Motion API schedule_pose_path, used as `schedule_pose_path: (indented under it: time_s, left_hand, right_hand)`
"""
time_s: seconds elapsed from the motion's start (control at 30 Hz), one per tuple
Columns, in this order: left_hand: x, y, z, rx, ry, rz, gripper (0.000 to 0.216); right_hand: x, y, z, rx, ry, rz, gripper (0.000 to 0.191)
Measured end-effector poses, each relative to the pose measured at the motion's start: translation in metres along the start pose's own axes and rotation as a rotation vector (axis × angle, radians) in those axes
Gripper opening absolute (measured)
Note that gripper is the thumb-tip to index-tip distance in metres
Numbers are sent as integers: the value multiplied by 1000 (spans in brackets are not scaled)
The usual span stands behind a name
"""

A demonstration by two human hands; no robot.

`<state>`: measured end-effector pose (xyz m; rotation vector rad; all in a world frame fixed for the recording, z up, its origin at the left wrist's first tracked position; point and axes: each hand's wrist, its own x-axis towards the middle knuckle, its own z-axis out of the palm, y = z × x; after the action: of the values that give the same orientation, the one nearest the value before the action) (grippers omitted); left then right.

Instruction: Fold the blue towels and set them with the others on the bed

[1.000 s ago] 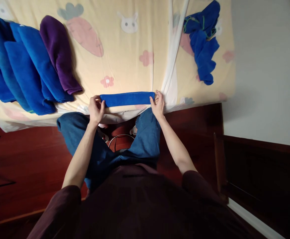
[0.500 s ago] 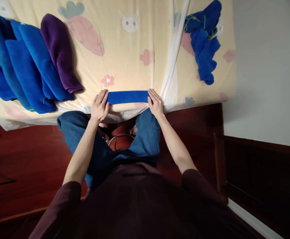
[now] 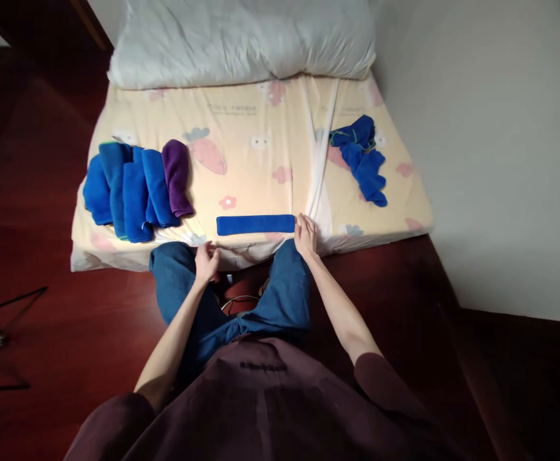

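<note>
One folded blue towel [image 3: 255, 225] lies as a narrow strip near the bed's [image 3: 260, 128] lower edge, at frame centre. The right hand [image 3: 304, 234] rests at its right end, fingers together and flat, seemingly pinning the fold. The left hand [image 3: 206, 261] hangs off the bed below the strip's left end, fingers loosely curled on nothing. Folded blue towels [image 3: 126, 189] and a purple towel [image 3: 176, 176] overlap at left, apparently a finished row; a crumpled blue pile [image 3: 361, 160] waits upper right.

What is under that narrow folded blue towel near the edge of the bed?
The folded blue towel lies flat on the yellow cartoon-print bedsheet. The right hand touches its right end. Whatever print lies beneath the towel is covered.
</note>
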<state>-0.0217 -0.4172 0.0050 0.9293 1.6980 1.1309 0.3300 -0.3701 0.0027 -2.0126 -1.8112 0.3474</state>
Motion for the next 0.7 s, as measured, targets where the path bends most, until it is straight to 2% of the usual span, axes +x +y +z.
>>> schedule_pose_path:
  time_s: [0.1, 0.17, 0.3, 0.37, 0.47, 0.57, 0.7]
  left_hand:
    - [-6, 8, 27, -437, -103, -369, 10]
    - [4, 18, 48, -628, -138, -480, 7]
    - [33, 32, 82, -758, -72, -551, 18]
    - [44, 35, 93, -785, -21, -596, 20]
    - [53, 37, 104, -725, 39, -653, 20]
    - [58, 41, 115, -720, 146, -642, 17]
    - [66, 46, 125, -801, 247, -574, 25]
  right_hand:
    - [19, -5, -8, 23, -124, -164, 52]
    - [36, -12, -10, 8, -246, -273, 54]
    - [64, -28, -10, -139, -478, -345, 81]
    - [72, -33, -8, -215, -539, -342, 79]
    - [77, -37, -7, -304, -540, -351, 68]
    - [79, -39, -6, -351, -542, -366, 61]
    - [79, -41, -6, -347, -546, -332, 69]
